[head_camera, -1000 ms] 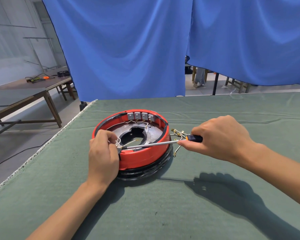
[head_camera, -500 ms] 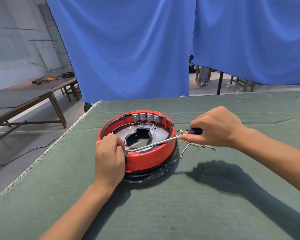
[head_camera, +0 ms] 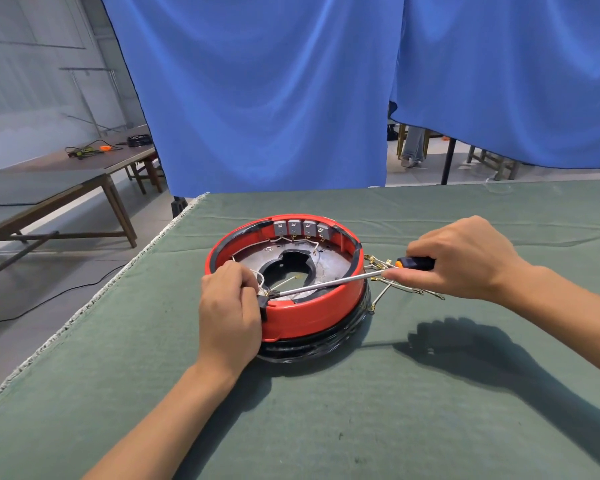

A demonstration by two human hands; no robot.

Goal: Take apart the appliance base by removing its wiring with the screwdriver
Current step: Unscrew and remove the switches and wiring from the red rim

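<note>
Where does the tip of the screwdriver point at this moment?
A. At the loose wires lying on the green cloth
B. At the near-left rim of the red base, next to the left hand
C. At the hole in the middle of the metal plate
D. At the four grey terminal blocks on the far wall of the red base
B: the screwdriver shaft crosses the red base from the right hand and ends at the near-left rim beside the left hand.

The left hand [head_camera: 230, 317] lies knuckles up, fingers curled over and pinching at their tips. The right hand [head_camera: 465, 259] is curled around a handle, wrist raised, forearm reaching in from the right.
</note>
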